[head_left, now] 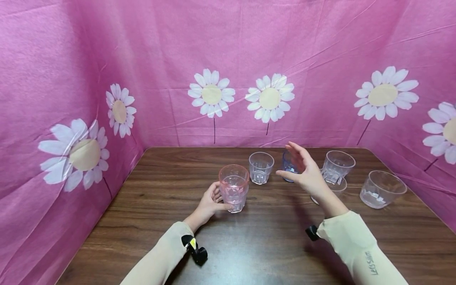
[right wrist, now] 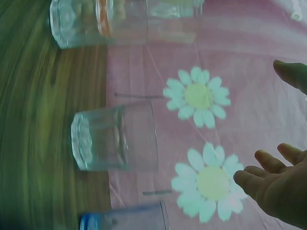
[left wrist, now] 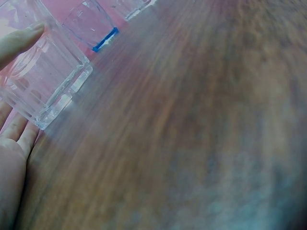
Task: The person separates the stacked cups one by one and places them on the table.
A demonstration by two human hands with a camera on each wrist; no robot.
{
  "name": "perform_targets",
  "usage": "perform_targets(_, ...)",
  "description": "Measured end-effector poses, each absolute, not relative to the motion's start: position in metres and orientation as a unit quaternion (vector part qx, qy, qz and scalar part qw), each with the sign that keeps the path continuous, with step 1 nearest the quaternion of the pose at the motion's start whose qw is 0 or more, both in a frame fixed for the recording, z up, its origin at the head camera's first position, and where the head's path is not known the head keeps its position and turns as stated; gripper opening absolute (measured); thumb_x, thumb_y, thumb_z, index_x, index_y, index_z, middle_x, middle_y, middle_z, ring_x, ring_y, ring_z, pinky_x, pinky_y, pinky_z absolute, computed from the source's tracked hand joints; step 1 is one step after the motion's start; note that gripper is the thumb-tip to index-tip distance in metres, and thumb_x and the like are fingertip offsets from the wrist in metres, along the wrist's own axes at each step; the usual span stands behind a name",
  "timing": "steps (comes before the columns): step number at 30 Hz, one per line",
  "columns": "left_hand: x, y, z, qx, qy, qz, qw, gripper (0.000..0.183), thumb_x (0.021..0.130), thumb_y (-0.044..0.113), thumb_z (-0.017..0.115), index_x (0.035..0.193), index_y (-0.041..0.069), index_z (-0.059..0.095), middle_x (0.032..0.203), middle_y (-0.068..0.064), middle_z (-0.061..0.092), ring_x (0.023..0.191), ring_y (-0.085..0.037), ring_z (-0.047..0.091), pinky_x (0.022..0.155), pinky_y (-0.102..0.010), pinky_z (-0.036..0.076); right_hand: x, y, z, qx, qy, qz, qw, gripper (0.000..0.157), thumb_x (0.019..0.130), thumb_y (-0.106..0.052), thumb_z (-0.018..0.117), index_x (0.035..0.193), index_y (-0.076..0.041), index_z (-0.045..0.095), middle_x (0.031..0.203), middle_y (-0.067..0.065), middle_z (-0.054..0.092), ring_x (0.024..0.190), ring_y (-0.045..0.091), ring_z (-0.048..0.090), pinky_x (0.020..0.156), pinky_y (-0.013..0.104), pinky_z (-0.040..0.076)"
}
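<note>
At the table's middle my left hand (head_left: 206, 204) grips a pink-rimmed glass (head_left: 234, 178) nested in a clear faceted glass (left wrist: 72, 88). The thumb lies across the near side and the fingers go round the far side. In the left wrist view the clear base is right at the tabletop. My right hand (head_left: 308, 174) is raised with thumb and fingers spread, holding nothing. It overlaps a blue glass (head_left: 289, 173) in the head view. Between the hands stands a clear glass (head_left: 261, 170), upright, also seen in the right wrist view.
Right of my right hand are a clear glass (head_left: 339, 162), a lower glass (head_left: 340, 186) partly hidden by the wrist, and a wide clear glass (head_left: 382, 192). A pink cloth (head_left: 235, 39) with daisies encloses the back and sides of the wooden table (head_left: 249, 253).
</note>
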State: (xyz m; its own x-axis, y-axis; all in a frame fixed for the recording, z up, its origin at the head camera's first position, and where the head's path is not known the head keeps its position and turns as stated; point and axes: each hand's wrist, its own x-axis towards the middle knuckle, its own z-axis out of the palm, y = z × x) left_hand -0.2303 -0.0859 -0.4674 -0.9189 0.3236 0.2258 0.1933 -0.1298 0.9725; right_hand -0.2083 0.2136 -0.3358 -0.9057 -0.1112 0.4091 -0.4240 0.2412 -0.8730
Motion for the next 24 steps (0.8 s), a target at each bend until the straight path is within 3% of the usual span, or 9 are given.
perform_targets(9,-0.231,-0.086,-0.468,0.198,0.655,0.728,0.044,0.074,0.066,-0.014,0.079,0.13,-0.009,0.043,0.126,-0.019,0.062,0.11,-0.015,0.059,0.102,-0.033,0.046,-0.215,0.182,-0.347,0.22,-0.753,0.612,0.096,0.087,0.076,0.016,0.074,0.15,0.004,0.029,0.15,0.023,0.038,0.141,0.037,0.032,0.117,0.043,0.027)
perform_targets(15,-0.231,-0.085,-0.47,0.198,0.653,0.729,0.046,0.075,0.066,-0.016,0.078,0.131,-0.01,0.042,0.125,-0.018,0.062,0.11,-0.014,0.059,0.1,-0.03,0.047,-0.217,0.166,-0.356,0.248,-0.731,0.632,0.068,0.089,0.075,0.014,0.075,0.15,0.005,0.028,0.15,0.03,0.034,0.141,0.042,0.031,0.115,0.052,0.028)
perform_targets(24,-0.231,-0.085,-0.468,0.194,0.659,0.725,0.049,0.075,0.067,-0.015,0.078,0.132,-0.011,0.041,0.128,-0.024,0.06,0.111,-0.014,0.059,0.103,-0.033,0.046,-0.219,0.146,-0.366,0.29,-0.708,0.643,0.033,0.092,0.075,0.004,0.082,0.149,0.008,0.027,0.151,0.03,0.033,0.142,0.042,0.03,0.114,0.054,0.029)
